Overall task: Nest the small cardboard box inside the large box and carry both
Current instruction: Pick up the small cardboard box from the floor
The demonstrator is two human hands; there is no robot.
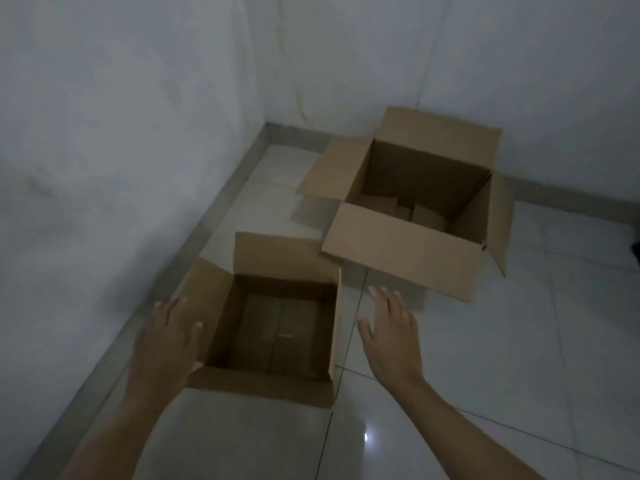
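Note:
A small cardboard box (277, 258) stands open on the floor near the left wall, its flaps up and its inside bare. Behind it to the right sits the large cardboard box (405, 247), also open, with flaps spread outward. My left hand (166, 341) hovers flat over the small box's left flap, fingers apart; whether it touches the flap I cannot tell. My right hand (391, 334) is held flat in the air just right of the small box, apart from its side. Neither hand holds anything.
Both boxes rest on glossy white floor tiles (519, 375) in a room corner. A white wall (104, 150) with a grey skirting runs close along the left, and another wall (519, 64) stands behind the large box.

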